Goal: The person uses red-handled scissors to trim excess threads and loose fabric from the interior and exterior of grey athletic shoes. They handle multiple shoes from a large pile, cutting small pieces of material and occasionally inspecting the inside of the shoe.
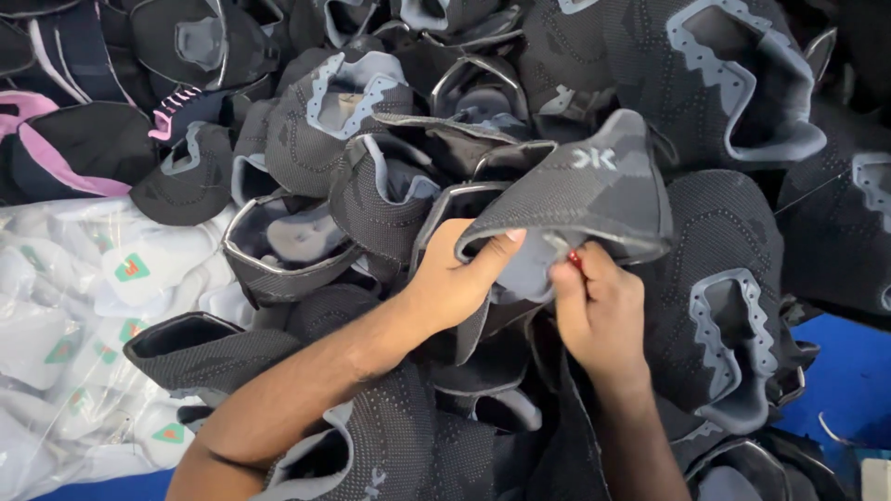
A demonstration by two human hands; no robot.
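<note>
Head view: both hands work on one dark grey knitted shoe upper (pixel 580 199) lifted slightly above a deep pile of similar uppers (pixel 371 176). The left hand (pixel 455 278) is closed on the upper's lower rim, thumb on top and fingers tucked under the pale grey lining. The right hand (pixel 594 311) pinches the same rim just beside it, and a small red thing (pixel 574 260) shows at its fingertips; whether it is a tool, a tag or a thread end is too small to tell.

The upper sits near the middle of the picture, resting partly on the pile and touching its neighbours. Its long axis runs from lower left to upper right, the opening edge turned down toward the person and the rounded closed end pointing up and right, with a small light mark on the outer face.

To do this well, it seems best to keep the rim stretched flat between the two hands, so the edge under the right fingertips stays taut and in sight, and to hold the piece clear of the heap so nothing else snags.

At left lies a clear plastic bag of white pieces (pixel 83 315); a blue surface (pixel 849 380) shows at lower right.
</note>
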